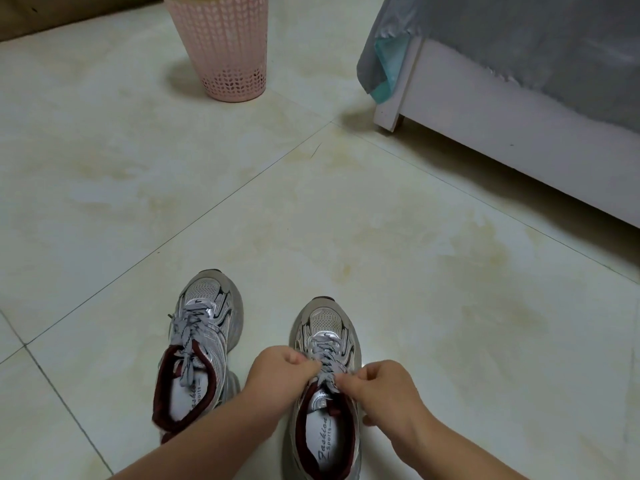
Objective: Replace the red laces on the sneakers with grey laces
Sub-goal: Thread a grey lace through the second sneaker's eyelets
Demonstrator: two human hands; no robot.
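The grey patterned lace (325,370) of the right silver mesh sneaker (325,393) is pinched in the grip of both the left hand (280,375) and the right hand (384,389).

**One head-worn view, tilted down at the floor**

A single wide-angle camera sits on the person's head, facing forward and down. Nearest to it, at the bottom edge, both forearms reach in and the hands meet over the right sneaker (323,393); the left sneaker (199,348) stands just beside it. The tiled floor (311,220) fills the middle. Far off, the pink basket (221,50) stands at the upper left and the bed frame (502,133) at the upper right. Straight lines bend toward the edges.
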